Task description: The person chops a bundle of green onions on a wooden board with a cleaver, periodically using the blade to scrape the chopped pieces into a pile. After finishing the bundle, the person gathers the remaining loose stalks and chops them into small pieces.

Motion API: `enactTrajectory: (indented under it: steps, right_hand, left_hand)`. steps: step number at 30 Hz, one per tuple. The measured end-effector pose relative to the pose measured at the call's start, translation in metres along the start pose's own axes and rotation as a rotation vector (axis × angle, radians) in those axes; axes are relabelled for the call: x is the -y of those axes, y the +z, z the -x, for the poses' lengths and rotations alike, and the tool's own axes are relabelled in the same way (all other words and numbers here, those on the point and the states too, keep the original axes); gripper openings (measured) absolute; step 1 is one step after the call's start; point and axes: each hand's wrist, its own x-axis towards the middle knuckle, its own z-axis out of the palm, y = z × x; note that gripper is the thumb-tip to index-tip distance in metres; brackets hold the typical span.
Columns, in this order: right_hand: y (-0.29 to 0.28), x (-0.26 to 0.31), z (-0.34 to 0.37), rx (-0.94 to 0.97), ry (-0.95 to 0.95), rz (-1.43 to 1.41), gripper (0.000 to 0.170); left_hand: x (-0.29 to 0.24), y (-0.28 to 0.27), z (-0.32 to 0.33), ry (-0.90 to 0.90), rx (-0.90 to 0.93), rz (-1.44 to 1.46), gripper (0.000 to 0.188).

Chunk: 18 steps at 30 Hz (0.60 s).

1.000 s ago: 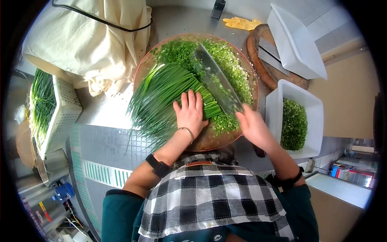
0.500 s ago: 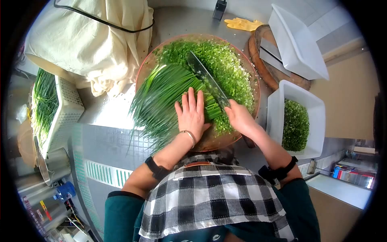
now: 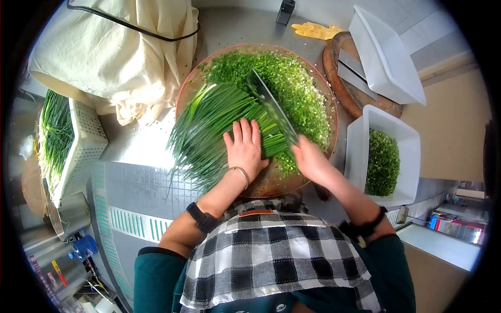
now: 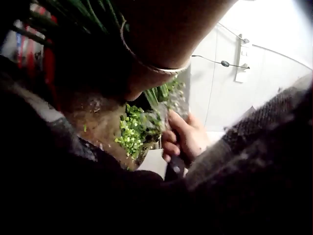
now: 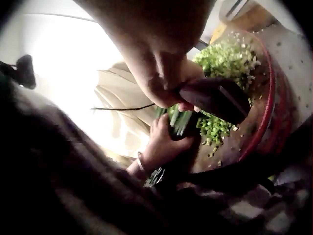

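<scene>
A thick bundle of long green stalks (image 3: 209,120) lies on a round board (image 3: 271,187) with a red rim. The left hand (image 3: 245,151) rests on the bundle near its cut end, fingers extended and thumb out to the side. In the right hand (image 3: 313,163) is the dark handle (image 5: 215,100) of a broad cleaver (image 3: 272,107), whose blade stands at the cut ends. Chopped green and white pieces (image 3: 308,99) cover the board's far and right parts. The left wrist view shows the right hand (image 4: 188,139) curled round the handle.
At right, a white tub (image 3: 409,156) holds chopped greens, beside another white tub (image 3: 386,62) tilted on a wooden block (image 3: 334,68) with a second blade (image 3: 357,81). A yellow glove (image 3: 315,31) lies behind. Cream cloth (image 3: 120,57) and a basket of stalks (image 3: 78,146) stand left.
The cleaver and right hand have moved left from where they were a second ago, and the blade stands more edge-on. The left hand stays on the bundle, with little shift.
</scene>
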Motion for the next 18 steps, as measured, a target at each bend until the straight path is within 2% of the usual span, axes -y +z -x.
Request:
enactTrajectory:
  steps: [2, 5, 7, 10, 12, 15, 16, 18]
  right_hand:
    - [0.014, -0.001, -0.025, -0.066, -0.045, 0.138, 0.022]
    - [0.006, -0.009, -0.020, -0.154, -0.038, 0.007, 0.024]
    - [-0.018, 0.009, -0.001, -0.083, 0.009, -0.010, 0.024]
    - [-0.034, 0.016, 0.036, -0.172, -0.046, -0.003, 0.023]
    - [-0.044, 0.023, 0.056, -0.049, 0.058, -0.091, 0.023]
    - [-0.037, 0.012, 0.058, 0.015, 0.065, -0.029, 0.023]
    - [-0.032, 0.009, 0.050, -0.025, -0.017, -0.008, 0.022]
    - [-0.006, -0.001, 0.004, -0.018, -0.017, 0.013, 0.022]
  left_hand:
    - [0.002, 0.000, -0.004, -0.006, -0.020, 0.003, 0.109]
    - [0.001, 0.002, 0.002, 0.013, -0.055, 0.039, 0.109]
    - [0.001, 0.000, 0.000, 0.006, -0.050, 0.020, 0.109]
    - [0.000, 0.002, 0.000, 0.004, -0.056, 0.026, 0.108]
    - [0.000, 0.002, 0.000, 0.008, -0.060, 0.021, 0.108]
    - [0.000, 0.003, 0.000, 0.009, -0.054, 0.009, 0.108]
    - [0.000, 0.003, 0.000, 0.012, -0.045, 0.004, 0.109]
    - [0.000, 0.004, -0.001, 0.010, -0.042, 0.000, 0.108]
